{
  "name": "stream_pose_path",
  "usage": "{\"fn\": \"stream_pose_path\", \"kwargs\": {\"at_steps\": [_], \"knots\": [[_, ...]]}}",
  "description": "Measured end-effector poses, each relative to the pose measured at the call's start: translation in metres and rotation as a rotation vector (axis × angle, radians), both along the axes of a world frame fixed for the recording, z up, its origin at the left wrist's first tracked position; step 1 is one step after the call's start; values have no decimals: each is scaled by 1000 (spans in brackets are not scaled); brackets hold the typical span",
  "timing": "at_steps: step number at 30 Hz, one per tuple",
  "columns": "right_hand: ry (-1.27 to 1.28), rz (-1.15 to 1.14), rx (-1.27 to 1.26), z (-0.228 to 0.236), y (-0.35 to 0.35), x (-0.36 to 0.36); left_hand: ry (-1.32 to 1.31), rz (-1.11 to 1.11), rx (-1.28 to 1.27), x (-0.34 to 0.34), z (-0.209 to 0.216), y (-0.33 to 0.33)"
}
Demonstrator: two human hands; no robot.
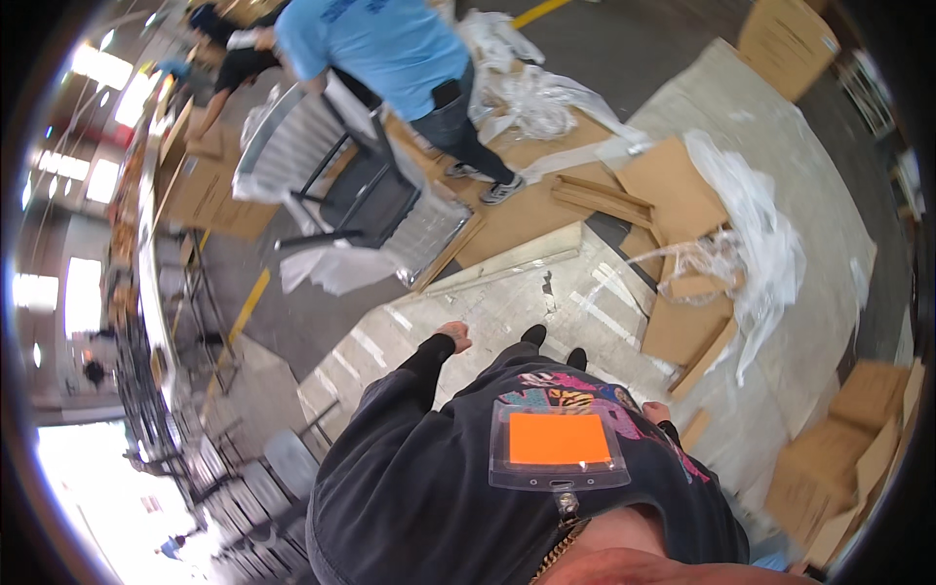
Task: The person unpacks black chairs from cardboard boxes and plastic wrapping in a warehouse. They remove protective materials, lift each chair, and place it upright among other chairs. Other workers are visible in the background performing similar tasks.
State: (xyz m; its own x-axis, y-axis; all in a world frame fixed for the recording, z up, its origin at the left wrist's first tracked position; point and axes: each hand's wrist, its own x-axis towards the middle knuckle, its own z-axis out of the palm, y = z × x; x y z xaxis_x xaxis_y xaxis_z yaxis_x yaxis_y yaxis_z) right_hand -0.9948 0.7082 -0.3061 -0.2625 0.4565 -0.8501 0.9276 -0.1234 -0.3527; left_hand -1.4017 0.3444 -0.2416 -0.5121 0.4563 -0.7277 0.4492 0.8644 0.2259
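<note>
A grey workshop floor (634,58) is showing around a pale sheet (497,307). Above the sheet's near left part, the left hand (455,336) is hanging loosely curled; whether it holds anything cannot be told. The right hand (657,412) is hanging beside the body, partly hidden, its opening and hold unclear. Cardboard (673,190) and clear plastic wrap (756,234) are lying along the sheet's right edge. Beyond its far left edge, a person in blue (375,58) is standing beside a chair (366,200).
</note>
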Motion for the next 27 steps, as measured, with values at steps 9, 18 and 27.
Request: {"fn": "stream_pose_path", "kwargs": {"at_steps": [9,18,27], "knots": [[11,686,445,-62,160,-184,-108,800,87,161,24,-110],[516,873,14,-10,-95,-383,-262,827,-33,217,41,-168],[308,1390,164,-15,-260,-412,488,997,200,-8,64,-376]]}}
